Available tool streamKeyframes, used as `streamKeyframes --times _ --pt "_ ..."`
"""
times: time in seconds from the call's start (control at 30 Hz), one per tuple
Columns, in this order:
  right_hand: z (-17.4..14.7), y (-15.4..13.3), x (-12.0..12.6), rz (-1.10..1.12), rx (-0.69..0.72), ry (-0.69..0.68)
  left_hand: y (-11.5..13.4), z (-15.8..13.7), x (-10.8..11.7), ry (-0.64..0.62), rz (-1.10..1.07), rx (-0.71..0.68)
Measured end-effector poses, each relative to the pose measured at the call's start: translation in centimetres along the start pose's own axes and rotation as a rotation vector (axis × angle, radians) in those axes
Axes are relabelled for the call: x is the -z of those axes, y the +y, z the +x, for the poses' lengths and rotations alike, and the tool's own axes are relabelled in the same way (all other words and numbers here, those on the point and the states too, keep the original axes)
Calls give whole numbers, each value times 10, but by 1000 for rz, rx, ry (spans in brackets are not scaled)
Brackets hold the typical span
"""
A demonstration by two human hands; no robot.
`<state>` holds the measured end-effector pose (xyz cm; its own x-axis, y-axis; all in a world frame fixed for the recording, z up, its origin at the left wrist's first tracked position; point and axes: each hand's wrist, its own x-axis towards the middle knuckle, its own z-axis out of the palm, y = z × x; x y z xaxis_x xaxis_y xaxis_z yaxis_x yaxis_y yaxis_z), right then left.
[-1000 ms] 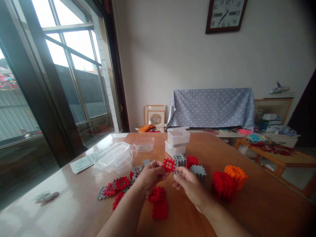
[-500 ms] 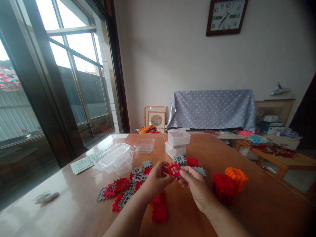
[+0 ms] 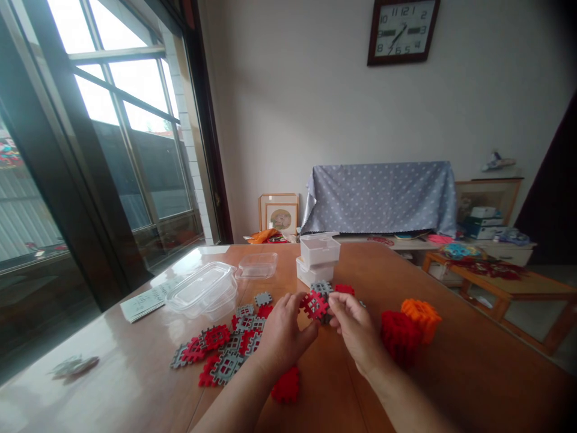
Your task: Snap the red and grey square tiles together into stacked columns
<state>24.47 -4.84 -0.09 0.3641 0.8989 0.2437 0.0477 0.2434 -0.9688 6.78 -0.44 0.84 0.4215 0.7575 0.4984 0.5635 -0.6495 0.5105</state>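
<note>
A red notched building tile [image 3: 314,305] with a window-like lattice is held up between my hands, above the table. My left hand [image 3: 288,329] grips its left edge, thumb below and fingers curled over. On the opposite side, my right hand [image 3: 354,325] pinches at its right edge with thumb and forefinger. A grey part shows just behind the red tile; whether it is joined cannot be made out. Left of my left wrist lies a heap of red and grey notched tiles [image 3: 229,341]. A plain red tile [image 3: 286,385] is partly covered by my left forearm.
Red [image 3: 400,337] and orange [image 3: 421,319] stacks of notched pieces stand at right. White plastic boxes [image 3: 319,252] are stacked behind my hands. Clear containers [image 3: 202,288], a paper sheet [image 3: 146,302] and a small plastic packet [image 3: 76,365] lie on the left of the wooden table [image 3: 351,391].
The view has shifted slightly right. The red tile has turned a little between my hands, and the fingers of my left hand have spread somewhat over its edge.
</note>
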Motion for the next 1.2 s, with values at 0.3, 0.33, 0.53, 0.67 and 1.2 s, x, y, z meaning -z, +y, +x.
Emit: streamKeyframes --times 0.3,0.33,0.53,0.67,1.2 --pt "-8 -38 70 196 86 512 59 -11 -20 -12 -163 0" --pt "-16 -36 75 153 65 481 67 -12 -22 -21 -168 9" --pt "-64 -20 86 43 -72 191 99 -19 -45 0 -225 37" --pt "-70 -16 93 110 -70 209 111 -22 -65 37 -311 24" --pt "-25 0 154 103 -59 442 92 -31 -117 47 -654 135"
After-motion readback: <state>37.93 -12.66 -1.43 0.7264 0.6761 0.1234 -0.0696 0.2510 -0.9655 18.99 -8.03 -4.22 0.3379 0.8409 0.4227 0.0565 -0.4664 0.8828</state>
